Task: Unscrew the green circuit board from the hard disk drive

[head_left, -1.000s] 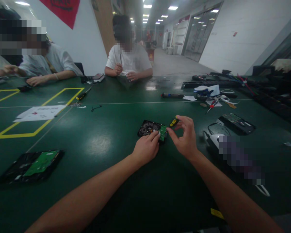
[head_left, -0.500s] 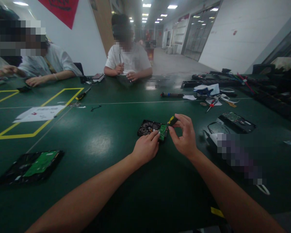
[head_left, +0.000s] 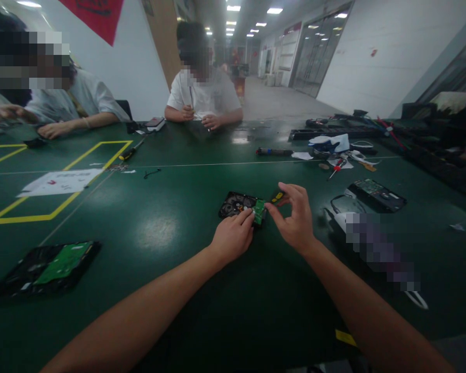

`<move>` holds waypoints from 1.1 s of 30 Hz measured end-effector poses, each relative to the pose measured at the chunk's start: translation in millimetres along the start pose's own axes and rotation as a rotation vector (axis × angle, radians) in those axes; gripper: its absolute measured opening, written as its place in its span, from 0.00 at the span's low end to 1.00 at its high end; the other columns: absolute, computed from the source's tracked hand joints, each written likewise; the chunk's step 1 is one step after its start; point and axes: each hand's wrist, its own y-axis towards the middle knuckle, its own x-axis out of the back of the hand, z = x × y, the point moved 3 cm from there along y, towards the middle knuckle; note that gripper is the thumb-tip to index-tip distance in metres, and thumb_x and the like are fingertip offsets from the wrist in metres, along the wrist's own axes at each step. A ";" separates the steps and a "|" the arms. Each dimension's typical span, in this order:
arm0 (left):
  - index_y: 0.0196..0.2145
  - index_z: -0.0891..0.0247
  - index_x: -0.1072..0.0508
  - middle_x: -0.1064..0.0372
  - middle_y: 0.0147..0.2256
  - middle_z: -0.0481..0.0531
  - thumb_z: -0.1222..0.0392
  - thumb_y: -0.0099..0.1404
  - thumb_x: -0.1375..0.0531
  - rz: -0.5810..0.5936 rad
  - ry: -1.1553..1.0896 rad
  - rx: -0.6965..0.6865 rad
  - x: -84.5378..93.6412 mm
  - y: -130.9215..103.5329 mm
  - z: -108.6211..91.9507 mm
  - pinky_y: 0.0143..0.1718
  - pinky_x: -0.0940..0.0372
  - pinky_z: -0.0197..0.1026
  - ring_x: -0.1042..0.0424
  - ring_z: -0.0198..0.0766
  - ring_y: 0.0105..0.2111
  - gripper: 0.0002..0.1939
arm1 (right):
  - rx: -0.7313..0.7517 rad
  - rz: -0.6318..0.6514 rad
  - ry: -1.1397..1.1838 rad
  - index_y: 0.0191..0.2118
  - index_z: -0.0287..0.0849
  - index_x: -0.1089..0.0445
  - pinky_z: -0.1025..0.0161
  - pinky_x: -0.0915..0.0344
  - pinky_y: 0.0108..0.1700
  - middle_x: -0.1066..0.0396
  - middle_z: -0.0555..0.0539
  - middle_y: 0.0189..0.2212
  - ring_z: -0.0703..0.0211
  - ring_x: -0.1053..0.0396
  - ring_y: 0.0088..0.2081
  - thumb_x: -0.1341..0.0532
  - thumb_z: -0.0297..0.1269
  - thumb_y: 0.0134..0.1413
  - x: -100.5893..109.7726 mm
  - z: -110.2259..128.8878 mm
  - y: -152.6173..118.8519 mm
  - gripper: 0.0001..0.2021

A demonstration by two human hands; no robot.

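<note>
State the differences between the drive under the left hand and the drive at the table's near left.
The drive under the left hand, the handled drive, is partly covered by fingers; the near-left drive lies untouched. The handled drive looks smaller in the picture; the near-left drive looks larger. Both are black with a green circuit board showing.

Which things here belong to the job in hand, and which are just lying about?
Seemingly in use:
Drive under left hand
Yellow-black tool in right hand

Seemingly lying about:
Far-left drive
Right-side drive
Red screwdriver
Paper sheet
</note>
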 end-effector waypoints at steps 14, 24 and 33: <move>0.64 0.68 0.31 0.32 0.64 0.64 0.60 0.74 0.44 -0.005 -0.009 0.001 1.3 0.8 -0.9 0.54 0.26 0.54 0.23 0.53 0.55 0.23 | -0.022 0.052 -0.016 0.72 0.62 0.44 0.49 0.19 0.47 0.37 0.42 0.58 0.49 0.30 0.52 0.37 0.28 0.64 1.1 5.1 2.3 0.35; 0.64 0.67 0.31 0.32 0.64 0.63 0.60 0.74 0.45 -0.012 -0.007 0.000 -0.7 -0.4 0.3 0.55 0.25 0.55 0.23 0.53 0.54 0.23 | -0.017 0.034 -0.047 0.71 0.62 0.42 0.50 0.18 0.44 0.34 0.43 0.57 0.52 0.27 0.47 0.36 0.30 0.64 1.9 1.7 1.3 0.34; 0.64 0.67 0.32 0.32 0.65 0.62 0.59 0.75 0.45 -0.002 0.008 0.002 1.1 0.0 -0.2 0.54 0.25 0.55 0.23 0.53 0.53 0.23 | -0.063 0.022 -0.058 0.72 0.58 0.45 0.46 0.19 0.50 0.28 0.43 0.61 0.50 0.22 0.47 0.35 0.32 0.64 -1.3 -3.2 -3.0 0.35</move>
